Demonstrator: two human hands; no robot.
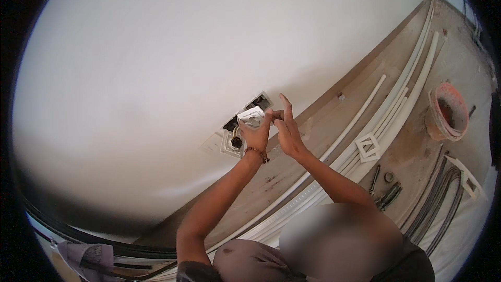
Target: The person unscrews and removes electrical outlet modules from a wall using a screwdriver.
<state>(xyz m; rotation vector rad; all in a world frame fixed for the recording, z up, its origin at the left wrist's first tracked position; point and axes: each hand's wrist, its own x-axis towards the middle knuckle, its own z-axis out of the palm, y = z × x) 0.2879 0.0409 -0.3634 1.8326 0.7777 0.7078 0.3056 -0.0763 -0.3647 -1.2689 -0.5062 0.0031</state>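
Observation:
In front of the white wall, my left hand [255,137], with a beaded bracelet at the wrist, grips a white wall socket [251,117]. Wires [237,130] run close by its left side. My right hand [288,134] meets the socket's right edge, with one finger raised and the others curled in beside my left fingertips. Whatever these curled fingers hold is hidden. Behind the socket is a recessed wall box [229,124], and another box opening [259,102] lies above it. A second socket piece with a white frame [229,146] hangs below my left hand.
Long white pipes [360,130] lie along the floor beside the wall. On them rests a square white frame [368,147]. An orange bucket [448,112] stands at right, with pliers [389,194], a tape roll [389,177] and grey flexible conduit [438,198] nearer me.

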